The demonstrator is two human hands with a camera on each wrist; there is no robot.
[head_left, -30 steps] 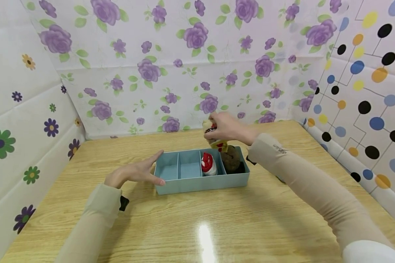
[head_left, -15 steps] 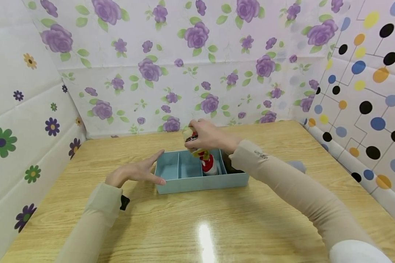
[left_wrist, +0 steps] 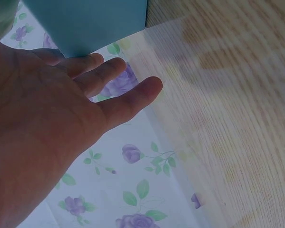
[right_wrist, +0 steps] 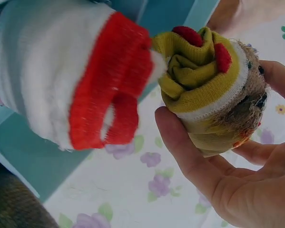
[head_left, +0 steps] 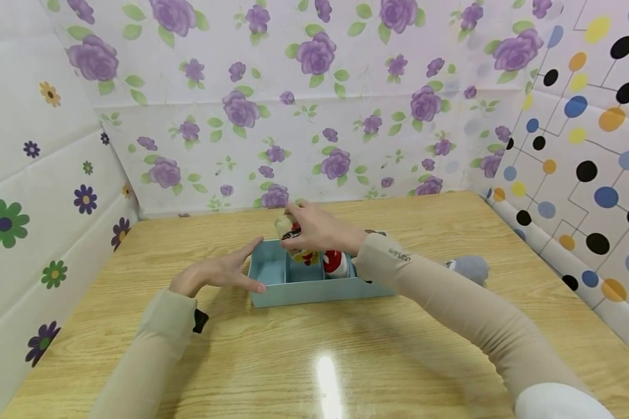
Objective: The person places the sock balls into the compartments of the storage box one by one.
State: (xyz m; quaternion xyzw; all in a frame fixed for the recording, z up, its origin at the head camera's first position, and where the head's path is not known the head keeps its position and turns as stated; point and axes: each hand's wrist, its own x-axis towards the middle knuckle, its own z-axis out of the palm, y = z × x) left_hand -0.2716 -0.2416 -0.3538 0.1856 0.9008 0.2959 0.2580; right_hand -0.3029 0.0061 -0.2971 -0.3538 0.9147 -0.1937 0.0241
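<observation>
My right hand (head_left: pixel 322 230) holds a rolled yellow sock (right_wrist: pixel 199 95) with red patches and a fuzzy brown band, thumb and fingers around its sides. In the head view it hangs low over the second compartment from the left of a blue divided box (head_left: pixel 320 293). A rolled white sock with a red cuff (head_left: pixel 335 263) sits in the compartment to the right, partly behind my right wrist. My left hand (head_left: pixel 217 273) spans the box's left end, fingers spread and fairly straight, thumb at the front wall and index finger at the back corner.
A rolled grey-blue sock (head_left: pixel 469 267) lies on the wooden table (head_left: pixel 241 361) right of the box. Part of a brown sock (right_wrist: pixel 14 204) shows in the right wrist view; my right arm mostly hides the box's right end. Patterned cloth walls (head_left: pixel 209 134) enclose the table.
My right hand has carried the yellow sock left from over the box's right side and lowered it over the second compartment. The grey-blue sock has come into sight. My left hand stays put.
</observation>
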